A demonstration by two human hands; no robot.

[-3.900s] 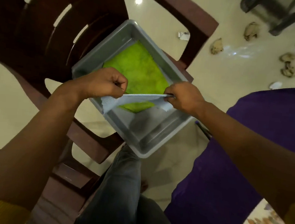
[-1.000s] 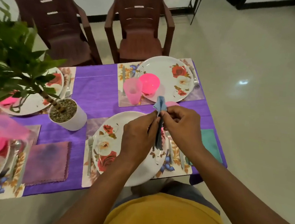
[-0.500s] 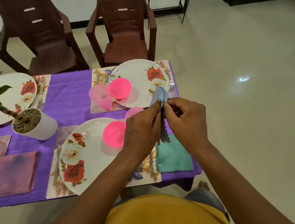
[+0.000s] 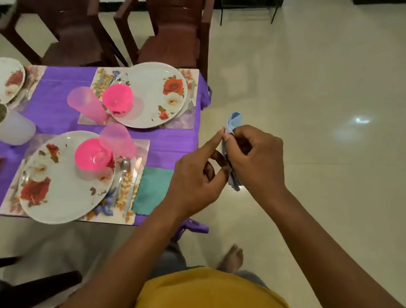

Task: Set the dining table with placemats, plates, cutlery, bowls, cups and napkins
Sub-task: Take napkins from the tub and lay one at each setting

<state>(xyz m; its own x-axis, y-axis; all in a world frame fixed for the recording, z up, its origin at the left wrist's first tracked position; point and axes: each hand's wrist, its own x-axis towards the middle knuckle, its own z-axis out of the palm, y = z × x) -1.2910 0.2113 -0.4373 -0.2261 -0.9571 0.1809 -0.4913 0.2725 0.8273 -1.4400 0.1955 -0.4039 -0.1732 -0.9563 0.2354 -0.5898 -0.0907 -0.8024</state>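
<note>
- Napkin work at the bench corner: your right hand (image 4: 255, 158) pinches a folded blue napkin (image 4: 233, 122) upright, off the bench's right edge and above the floor.
- Your left hand (image 4: 195, 177) has its grip half curled, index fingertip touching the napkin's fold beside the right thumb.
- The near setting already has a teal napkin (image 4: 154, 191) lying beside its cutlery; the far plate (image 4: 153, 94) on its placemat shows none, so that is likely the blue one's place.
- Keep the fold pressed flat between both hands until you reach the far placemat (image 4: 187, 121).
- Lay it on the purple cloth just beside that placemat's right edge, clear of the pink cup (image 4: 85, 103), and smooth it before letting go so it does not spring open.
</note>
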